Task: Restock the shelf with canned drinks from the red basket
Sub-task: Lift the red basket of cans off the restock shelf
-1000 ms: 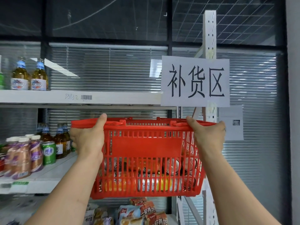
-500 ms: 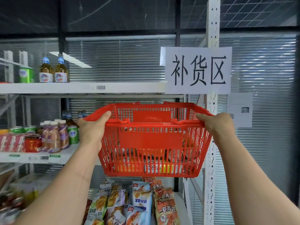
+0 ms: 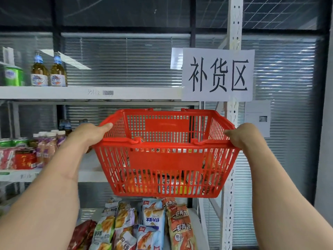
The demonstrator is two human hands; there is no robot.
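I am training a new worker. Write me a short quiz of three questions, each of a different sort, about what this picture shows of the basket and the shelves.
1. True or false: both hands grip the red plastic basket.
2. Which goods lie on the shelf below the basket? A) snack bags B) glass bottles C) cartons
3. Fill in: the two amber glass bottles stand on the ___ shelf.

Key:
1. True: the left hand and the right hand each hold a short end of its rim.
2. A: the snack bags.
3. Top: on the white metal top shelf.
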